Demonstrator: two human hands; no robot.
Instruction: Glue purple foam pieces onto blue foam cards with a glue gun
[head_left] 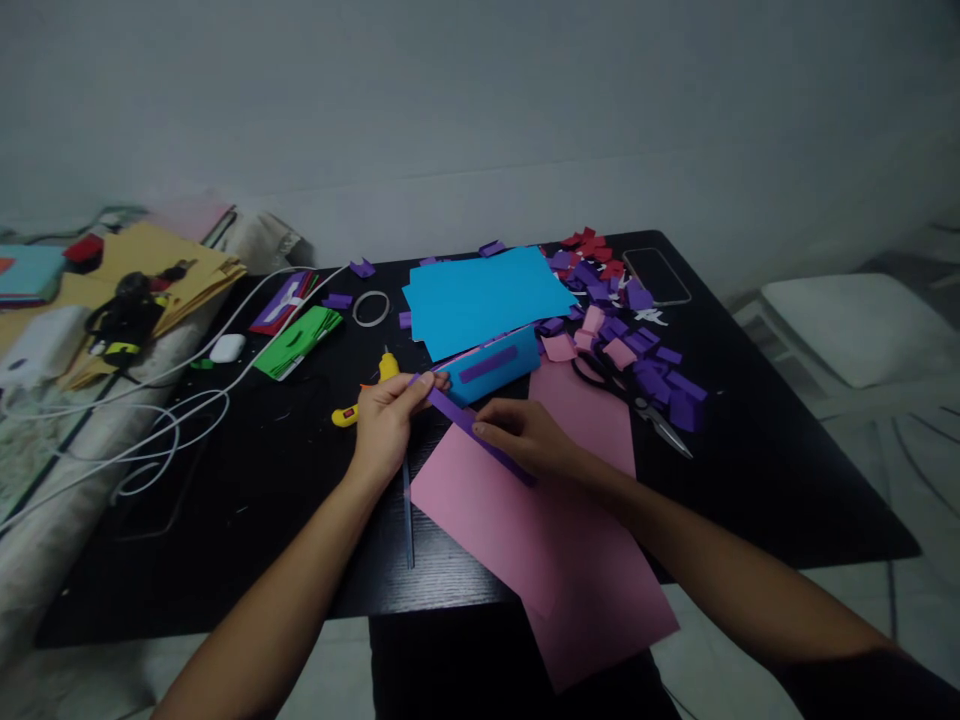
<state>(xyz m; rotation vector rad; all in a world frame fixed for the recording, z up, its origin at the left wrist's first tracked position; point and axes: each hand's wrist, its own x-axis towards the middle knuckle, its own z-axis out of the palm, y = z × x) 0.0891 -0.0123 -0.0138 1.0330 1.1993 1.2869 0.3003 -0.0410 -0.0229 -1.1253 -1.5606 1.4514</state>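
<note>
A narrow purple paper strip (501, 456) slants between my hands, above pink paper. My left hand (391, 408) pinches its upper end between thumb and fingers. My right hand (529, 432) has thumb and fingers closed on the strip's middle. Just beyond my fingers, a folded blue paper piece (517, 373) stands on edge with a purple strip (487, 365) on its face; whether my left fingers touch it I cannot tell. Under my right hand lie pink sheets (592, 590), one overhanging the table's front edge. Blue sheets (480, 300) are stacked behind.
Black-handled scissors (645, 408) lie right, beside purple, pink and red paper scraps (600, 285). A yellow glue gun (386, 368) and a tape ring (371, 308) are left of the blue sheets. Green folded paper (298, 340), white cables (176, 415) and a phone-shaped case (657, 276) also lie there.
</note>
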